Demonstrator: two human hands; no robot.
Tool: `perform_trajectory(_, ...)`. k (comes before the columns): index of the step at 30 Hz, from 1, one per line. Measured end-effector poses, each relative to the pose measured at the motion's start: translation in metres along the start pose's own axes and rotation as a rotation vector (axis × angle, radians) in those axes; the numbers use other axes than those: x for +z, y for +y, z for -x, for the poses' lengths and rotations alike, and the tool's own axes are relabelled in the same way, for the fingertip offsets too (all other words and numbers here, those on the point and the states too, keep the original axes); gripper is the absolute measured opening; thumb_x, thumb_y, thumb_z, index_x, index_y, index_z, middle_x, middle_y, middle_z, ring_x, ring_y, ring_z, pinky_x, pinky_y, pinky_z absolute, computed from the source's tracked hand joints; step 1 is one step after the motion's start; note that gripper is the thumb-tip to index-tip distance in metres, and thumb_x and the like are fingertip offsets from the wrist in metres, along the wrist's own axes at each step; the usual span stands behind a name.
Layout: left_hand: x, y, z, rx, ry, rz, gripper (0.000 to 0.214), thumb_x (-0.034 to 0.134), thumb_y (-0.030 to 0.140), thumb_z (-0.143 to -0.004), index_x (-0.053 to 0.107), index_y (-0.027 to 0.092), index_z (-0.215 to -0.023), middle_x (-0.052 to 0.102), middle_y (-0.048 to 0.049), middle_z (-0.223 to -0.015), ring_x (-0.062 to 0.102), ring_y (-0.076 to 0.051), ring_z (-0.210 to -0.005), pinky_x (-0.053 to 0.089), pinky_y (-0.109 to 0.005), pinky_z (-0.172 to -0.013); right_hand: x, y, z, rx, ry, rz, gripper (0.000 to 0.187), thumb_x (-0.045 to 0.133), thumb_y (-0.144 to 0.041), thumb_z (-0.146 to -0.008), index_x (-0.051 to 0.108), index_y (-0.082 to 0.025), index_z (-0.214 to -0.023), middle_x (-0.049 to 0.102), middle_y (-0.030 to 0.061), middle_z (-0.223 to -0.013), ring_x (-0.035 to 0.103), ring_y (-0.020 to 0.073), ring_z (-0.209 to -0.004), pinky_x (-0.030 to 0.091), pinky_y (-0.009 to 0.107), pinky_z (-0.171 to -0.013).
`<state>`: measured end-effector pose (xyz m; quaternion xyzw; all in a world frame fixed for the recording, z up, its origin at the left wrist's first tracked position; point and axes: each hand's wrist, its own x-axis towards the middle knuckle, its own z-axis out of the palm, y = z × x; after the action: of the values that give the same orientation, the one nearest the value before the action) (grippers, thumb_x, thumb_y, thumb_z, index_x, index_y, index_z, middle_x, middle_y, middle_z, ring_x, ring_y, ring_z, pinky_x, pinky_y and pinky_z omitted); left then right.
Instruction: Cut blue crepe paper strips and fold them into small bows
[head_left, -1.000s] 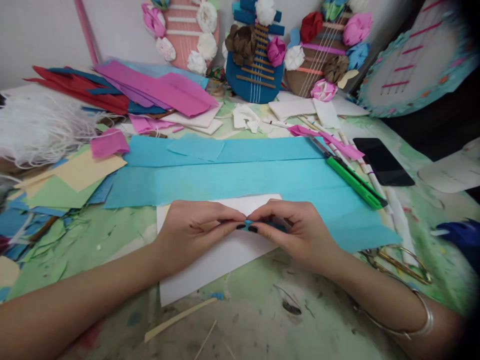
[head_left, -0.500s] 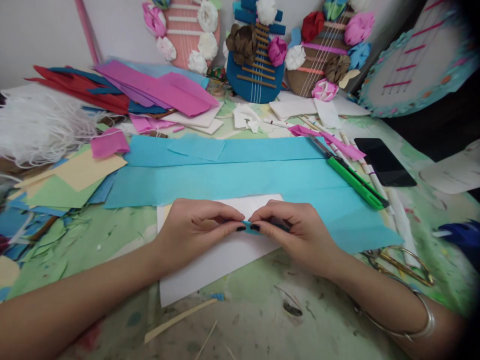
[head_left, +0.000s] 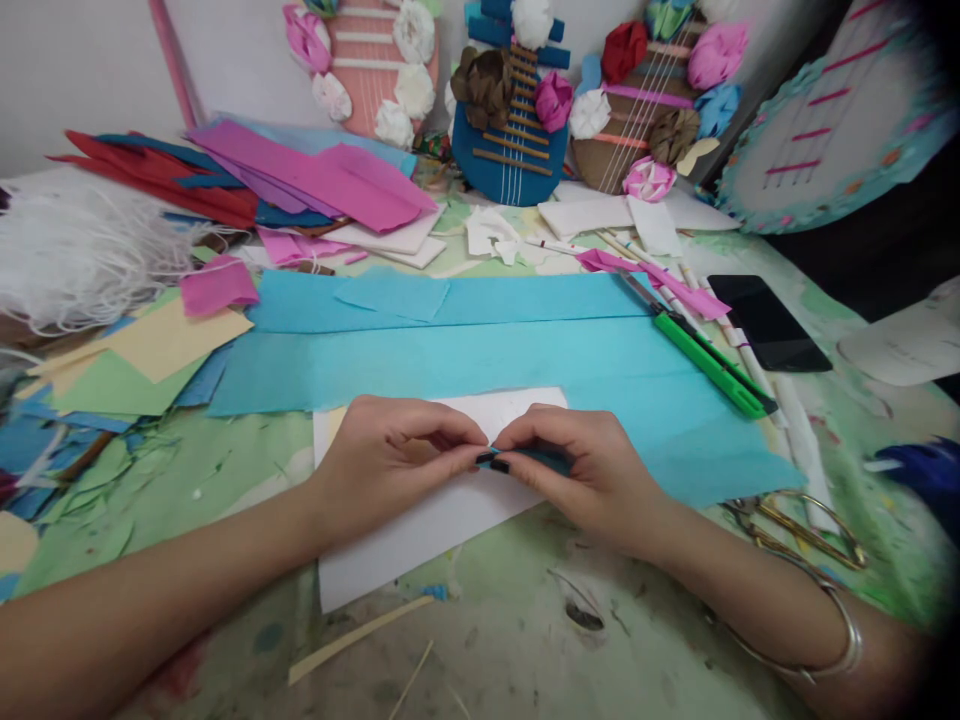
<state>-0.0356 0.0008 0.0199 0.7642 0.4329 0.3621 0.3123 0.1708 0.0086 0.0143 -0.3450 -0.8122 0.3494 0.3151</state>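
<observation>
Both my hands meet over a white sheet of paper (head_left: 420,540) near the front of the table. My left hand (head_left: 394,460) and my right hand (head_left: 574,470) are closed in a pinch on a small strip of blue crepe paper (head_left: 536,457), thumbs and fingertips touching at the middle. Most of the strip is hidden under my right fingers. Just behind the hands lies a long band of light blue crepe paper (head_left: 465,360), with a second darker blue band (head_left: 525,297) beyond it.
A green utility knife (head_left: 712,365) and a black phone (head_left: 765,322) lie at the right, gold scissors (head_left: 810,525) nearer the front. Pink, red and blue paper sheets (head_left: 315,180) and white feathers (head_left: 75,250) fill the left. Flower-decorated paper guitars (head_left: 510,100) stand along the back.
My fingertips have drawn a little closer together on the blue strip; less of it shows between them. The hands stay in the same place.
</observation>
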Motion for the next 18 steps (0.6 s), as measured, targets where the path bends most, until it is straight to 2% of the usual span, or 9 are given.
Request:
perform_trajectory(6,0.0019,0.0007,0.0012,-0.095,-0.071,0.194,0.007,0.072,0.019,-0.075,0.07,0.02,-0.082,0.073,0.0023,-0.078,0.067,-0.01,-0.07,0.054,-0.014,-0.067,-0.0007,-0.002,0.0004,0.024,0.032,-0.015,0.007,0.061,-0.014,-0.084,0.067,-0.015,-0.081,0.065,-0.0032,-0.071,0.054,0.006,-0.062,0.04,0.018,-0.06)
perform_trajectory(12,0.0,0.0023,-0.0012,-0.333,-0.057,0.409,0.002,0.072,0.018,-0.074,0.072,0.019,-0.076,0.074,0.0022,-0.07,0.071,-0.011,-0.064,0.056,-0.012,-0.061,-0.002,-0.0023,0.0003,-0.029,0.076,0.015,0.008,0.061,-0.015,-0.085,0.067,-0.016,-0.081,0.064,-0.0032,-0.07,0.052,0.0057,-0.061,0.038,0.018,-0.057)
perform_trajectory(18,-0.0029,0.0019,-0.0032,-0.415,-0.044,0.402,0.008,0.076,0.021,-0.069,0.071,0.019,-0.075,0.075,0.0011,-0.067,0.072,-0.015,-0.063,0.059,-0.014,-0.057,-0.0041,-0.0036,-0.0006,0.015,0.095,-0.008,0.008,0.061,-0.015,-0.084,0.067,-0.017,-0.078,0.065,-0.003,-0.068,0.052,0.0064,-0.059,0.038,0.019,-0.055)
